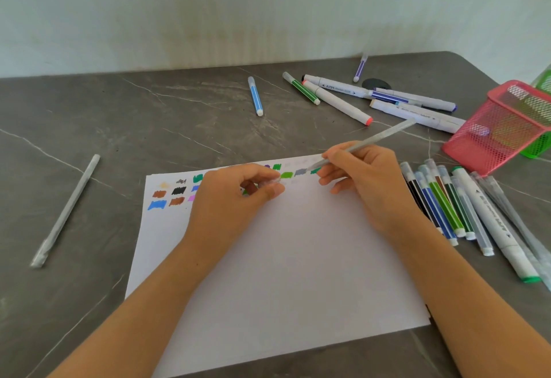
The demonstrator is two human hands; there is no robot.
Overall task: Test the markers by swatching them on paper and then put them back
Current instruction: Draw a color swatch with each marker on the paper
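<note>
The head view looks down on a grey marbled worktop [155, 127] with a white paper [298, 258] lying in the middle. Both hands are over the far part of the sheet.

The right hand [366, 187] holds a grey marker [368, 142] as one holds a pen. Its grip is closed round the lower part of the barrel, and the back end points up and away to the right. The tip is down at the paper, next to a grey and a green patch. I cannot tell whether it really touches the sheet.

The left hand [235, 199] rests on the paper. Its grip is narrow: thumb and forefinger pinch a small clear cap [272, 180].

Colour swatches [167, 196] run along the far edge of the paper, and the left hand hides some of them.

Just right of the paper, a row of markers [447, 207] lies side by side on the worktop. Farther back, several loose ones are scattered: a blue marker [255, 96], a green marker [301, 88], a white marker with a red end [337, 103] and a purple marker [360, 69]. One more grey pen [65, 210] lies alone, well apart on the left.

A pink mesh basket [501, 127] sits tilted at the right edge, and a green mesh basket [539, 145] is just behind it.
</note>
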